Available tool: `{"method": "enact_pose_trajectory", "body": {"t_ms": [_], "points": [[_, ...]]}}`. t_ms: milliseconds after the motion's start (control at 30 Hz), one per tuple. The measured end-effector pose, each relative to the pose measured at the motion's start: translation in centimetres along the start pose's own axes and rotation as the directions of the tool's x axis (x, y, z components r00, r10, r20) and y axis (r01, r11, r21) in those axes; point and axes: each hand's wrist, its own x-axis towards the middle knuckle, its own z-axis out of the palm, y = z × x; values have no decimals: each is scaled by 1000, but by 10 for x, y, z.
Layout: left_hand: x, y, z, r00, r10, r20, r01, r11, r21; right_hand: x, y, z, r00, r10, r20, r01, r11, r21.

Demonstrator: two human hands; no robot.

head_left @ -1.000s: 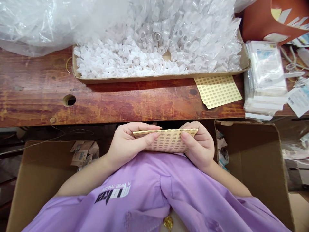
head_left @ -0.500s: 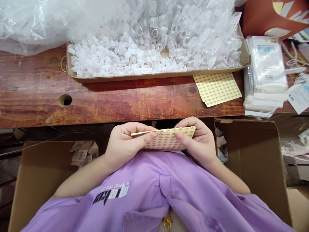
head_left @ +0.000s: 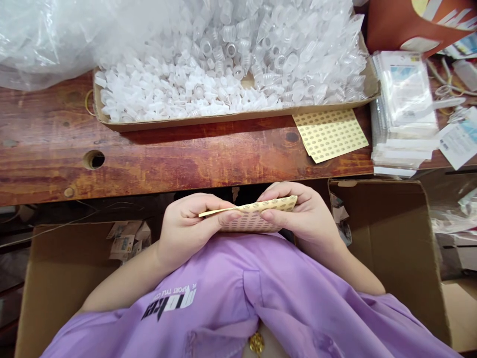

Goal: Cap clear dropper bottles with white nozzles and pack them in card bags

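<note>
Just below the middle of the frame, the fingers of the left hand and right hand pinch a yellow printed sheet; at upper right, matching sheets lie on the desk

Reads "SPORT TYLE" upside down on the purple shirt, below the left hand; shows oval marks, unreadably small, on the sheet held there.

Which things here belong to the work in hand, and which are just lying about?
Belonging:
yellow oval-printed sheet, held by left hand and right hand
matching yellow sheets, probably

Apparently just lying about:
white and clear plastic pieces in cardboard tray
stack of plastic packets
orange container
</note>
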Motion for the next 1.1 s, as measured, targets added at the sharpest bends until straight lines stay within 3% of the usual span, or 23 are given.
{"method": "enact_pose_trajectory", "body": {"t_ms": [233,567,900,1100], "points": [[0,-2,-3,994,99,49,-99,995,-5,3,0,-1,996,22,83,-29,996,84],[4,-5,-4,965,236,116,-244,968,56,5,1,3,1000,21,12,-22,998,67],[10,0,3,979,169,110,-167,985,-33,4,8,2,996,-86,3,85,990,109],[11,6,6,966,168,194,-162,986,-47,4,11,0,992,-126,-21,127,987,102]]}}
